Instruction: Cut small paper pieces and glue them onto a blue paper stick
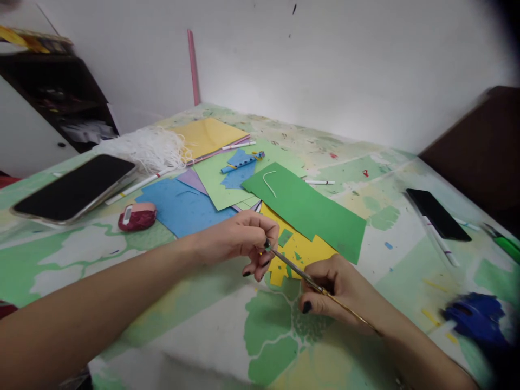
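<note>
My left hand [254, 244] pinches a tiny green piece [268, 247] between thumb and finger, near the middle of the table. The tips of the scissors [298, 271] point at that piece from the right and meet it. My right hand [337, 287] is closed around the scissors, its thumb underneath. Behind both hands lies yellow paper [312, 254] with small green scraps on it. A dark green sheet [317, 206] overlaps the yellow paper and bears a thin white string [268, 185].
Blue paper [179, 206] lies left, beside a red case [137, 216] and a large phone [77, 187]. White shredded strips [146, 149] are behind. Right are another phone [439, 214], a blue object [473, 319] and a green-handled tool [507, 246]. A wall stands behind.
</note>
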Tool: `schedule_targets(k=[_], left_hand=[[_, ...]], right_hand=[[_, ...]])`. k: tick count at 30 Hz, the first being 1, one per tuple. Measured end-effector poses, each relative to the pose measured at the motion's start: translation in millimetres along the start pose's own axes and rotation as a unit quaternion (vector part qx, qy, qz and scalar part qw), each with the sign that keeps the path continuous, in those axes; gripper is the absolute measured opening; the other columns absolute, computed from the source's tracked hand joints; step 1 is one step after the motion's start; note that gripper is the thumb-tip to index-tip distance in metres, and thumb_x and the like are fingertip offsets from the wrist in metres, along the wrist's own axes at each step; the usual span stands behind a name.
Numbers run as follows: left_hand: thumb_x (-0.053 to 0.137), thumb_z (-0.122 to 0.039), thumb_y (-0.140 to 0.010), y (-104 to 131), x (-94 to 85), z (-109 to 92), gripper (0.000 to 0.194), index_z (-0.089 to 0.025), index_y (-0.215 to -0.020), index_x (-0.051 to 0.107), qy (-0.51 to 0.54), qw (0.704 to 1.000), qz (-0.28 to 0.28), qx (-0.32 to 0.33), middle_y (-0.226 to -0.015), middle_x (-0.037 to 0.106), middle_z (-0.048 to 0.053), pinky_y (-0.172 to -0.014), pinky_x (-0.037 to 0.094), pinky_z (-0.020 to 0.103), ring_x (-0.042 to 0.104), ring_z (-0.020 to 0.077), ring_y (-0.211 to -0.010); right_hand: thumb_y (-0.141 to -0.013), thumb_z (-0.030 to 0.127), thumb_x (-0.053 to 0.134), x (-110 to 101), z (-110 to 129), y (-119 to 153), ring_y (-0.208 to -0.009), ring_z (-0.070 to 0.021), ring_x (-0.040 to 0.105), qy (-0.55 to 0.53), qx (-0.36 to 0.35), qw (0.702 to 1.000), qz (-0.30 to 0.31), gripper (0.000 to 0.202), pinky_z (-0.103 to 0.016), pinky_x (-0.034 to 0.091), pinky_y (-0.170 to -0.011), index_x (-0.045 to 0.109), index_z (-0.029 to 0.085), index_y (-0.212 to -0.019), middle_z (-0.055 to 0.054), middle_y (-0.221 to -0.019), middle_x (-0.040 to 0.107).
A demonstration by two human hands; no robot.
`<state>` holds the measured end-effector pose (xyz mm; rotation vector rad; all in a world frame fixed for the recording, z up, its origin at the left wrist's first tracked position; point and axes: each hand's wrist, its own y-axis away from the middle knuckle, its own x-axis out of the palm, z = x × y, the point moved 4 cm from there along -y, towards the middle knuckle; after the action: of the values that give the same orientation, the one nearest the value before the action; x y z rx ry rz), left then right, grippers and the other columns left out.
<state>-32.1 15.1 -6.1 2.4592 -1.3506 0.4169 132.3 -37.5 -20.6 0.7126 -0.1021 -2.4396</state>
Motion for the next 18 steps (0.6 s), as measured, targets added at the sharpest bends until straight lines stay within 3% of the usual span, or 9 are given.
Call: schedule_targets(k=[18], left_hand=[[0.043,-0.002,-0.064,-0.1,1.9,6.1,0.013,-0.011,-0.063,0.053,0.004,0.999,0.042,-0.019,-0.054,0.053,0.000,-0.034,0.041,0.014,0.060,0.0132,-0.045]], right_hand=[[-0.062,0.052,0.072,2.6,-4.2,-0.8,-0.046,-0.0048,0.022,-0.030,0.016,0.999,0.038,0.048,-0.021,0.013,-0.041,0.045,0.014,-0.050,0.007,-0.045,0.029]])
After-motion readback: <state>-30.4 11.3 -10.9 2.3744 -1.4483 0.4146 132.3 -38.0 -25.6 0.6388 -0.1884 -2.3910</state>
